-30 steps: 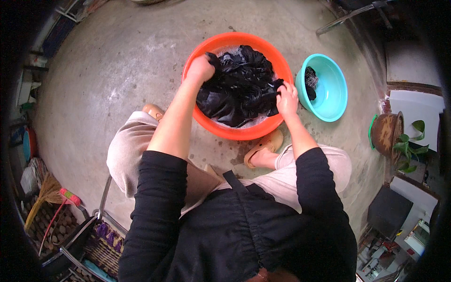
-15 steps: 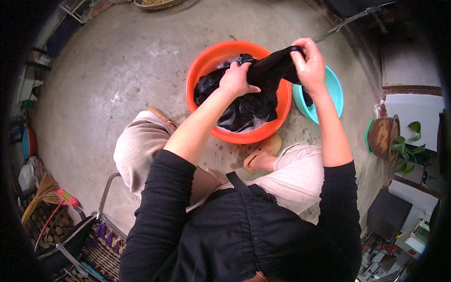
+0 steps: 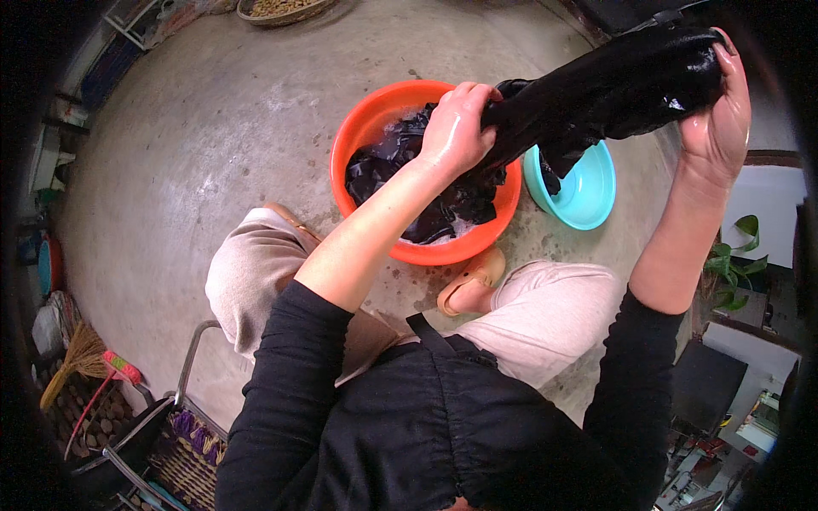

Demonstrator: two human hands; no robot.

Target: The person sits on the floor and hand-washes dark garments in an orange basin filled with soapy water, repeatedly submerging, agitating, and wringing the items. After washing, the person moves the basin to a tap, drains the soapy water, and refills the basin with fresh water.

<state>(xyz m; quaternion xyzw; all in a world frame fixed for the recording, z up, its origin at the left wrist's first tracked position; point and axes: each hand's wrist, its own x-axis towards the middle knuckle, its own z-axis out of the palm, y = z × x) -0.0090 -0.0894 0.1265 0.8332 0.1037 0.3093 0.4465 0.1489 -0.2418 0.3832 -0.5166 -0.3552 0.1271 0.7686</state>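
A wet black garment (image 3: pixel 596 85) is stretched between my hands, slanting up to the right. My right hand (image 3: pixel 720 119) grips its far end, high at the upper right. Over the orange basin (image 3: pixel 342 162), my left hand (image 3: pixel 460 128) is closed round the nearer part of the cloth. More black wet cloth (image 3: pixel 388 170) lies bunched in the basin, with suds beside it. Just to the right stands a smaller turquoise basin (image 3: pixel 588 192); a piece of black cloth overlaps its left rim. I cannot tell where one garment ends and another begins.
Behind the basins is a shallow basket (image 3: pixel 285 10) of yellowish pieces. A potted plant (image 3: pixel 737 264) stands at the right. At the lower left are a straw broom (image 3: pixel 78 358) and a woven-seat chair (image 3: pixel 183 451). My sandalled foot (image 3: pixel 477 277) is close to the orange basin.
My right hand has moved out to the upper right, pulling the black garment out long. The left hand has shifted slightly right and now grips the cloth, where its fingers were spread before.
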